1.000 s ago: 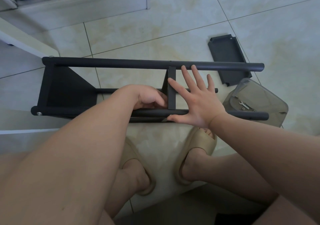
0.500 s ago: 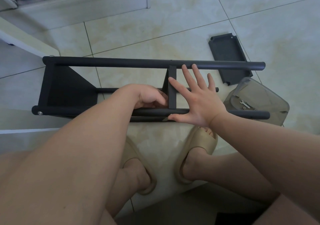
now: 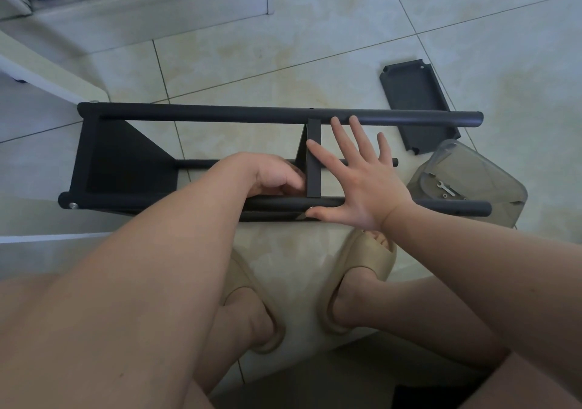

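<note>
A black metal rack (image 3: 252,115) lies on its side on a tiled floor (image 3: 315,46), just ahead of a seated person's slippers (image 3: 368,257). The right hand (image 3: 362,181) rests spread against the rack's middle divider (image 3: 314,169), fingers straight and apart, thumb on the near tube (image 3: 453,205). The left hand (image 3: 274,174) sits inside the rack, just left of the divider, fingers curled; whether they grip anything cannot be told. Right of the rack lie a loose black panel (image 3: 415,103) and a clear tub (image 3: 482,169) holding a small wrench (image 3: 444,187)
</note>
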### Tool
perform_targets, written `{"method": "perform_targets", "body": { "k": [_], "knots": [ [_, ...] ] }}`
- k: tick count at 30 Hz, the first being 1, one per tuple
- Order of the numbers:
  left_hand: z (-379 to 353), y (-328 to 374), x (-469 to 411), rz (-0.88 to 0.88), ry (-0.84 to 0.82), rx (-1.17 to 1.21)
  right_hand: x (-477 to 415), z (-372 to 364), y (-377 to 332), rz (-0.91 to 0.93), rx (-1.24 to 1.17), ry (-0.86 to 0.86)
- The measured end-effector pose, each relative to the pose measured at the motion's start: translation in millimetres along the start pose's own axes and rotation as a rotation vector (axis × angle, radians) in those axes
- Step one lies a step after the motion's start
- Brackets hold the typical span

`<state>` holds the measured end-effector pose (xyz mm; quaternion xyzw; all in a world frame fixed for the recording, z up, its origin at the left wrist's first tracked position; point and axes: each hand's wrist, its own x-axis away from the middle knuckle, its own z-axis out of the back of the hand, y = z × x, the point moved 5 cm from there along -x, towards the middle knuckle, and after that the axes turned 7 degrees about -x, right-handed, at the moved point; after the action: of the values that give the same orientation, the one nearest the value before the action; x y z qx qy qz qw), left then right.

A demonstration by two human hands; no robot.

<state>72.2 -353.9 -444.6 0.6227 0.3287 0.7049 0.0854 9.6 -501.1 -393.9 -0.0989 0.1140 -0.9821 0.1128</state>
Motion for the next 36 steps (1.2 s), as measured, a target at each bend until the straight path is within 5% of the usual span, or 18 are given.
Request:
{"method": "perform_targets", "body": {
  "k": [36],
  "knots": [
    [2.3, 0.8, -3.2, -0.026, 0.064, 0.055, 0.1, 0.7, -0.6, -0.010, 0.008, -0.011]
  ]
}}
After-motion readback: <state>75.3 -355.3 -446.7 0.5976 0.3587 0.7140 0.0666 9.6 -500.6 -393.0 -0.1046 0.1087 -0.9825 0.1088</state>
